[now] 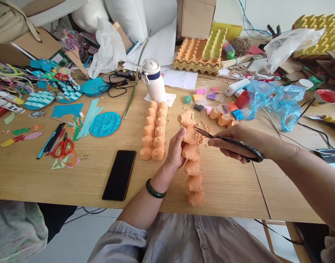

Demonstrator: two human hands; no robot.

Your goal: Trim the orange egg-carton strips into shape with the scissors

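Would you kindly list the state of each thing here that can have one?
Left hand: gripping the orange egg-carton strip.
Right hand: holding black scissors, blades at the strip.
Phone: screen dark, flat on table.
White bottle: upright, lid closed.
Red scissors: lying on the table.

1. Bare table (224,182) lies in front of and to the right of the hands, out to the seam; passage is open there.
2. Left of the left hand (175,149): a double-row orange carton piece (154,130) just beside it, then a black phone (119,174) near the table edge.
3. Behind: a white bottle (154,80) and small coloured packets (208,100).
4. Far right: a blue plastic bag (279,100) and cables.
5. Left end: red scissors (62,148), pens and blue paper discs (105,124).
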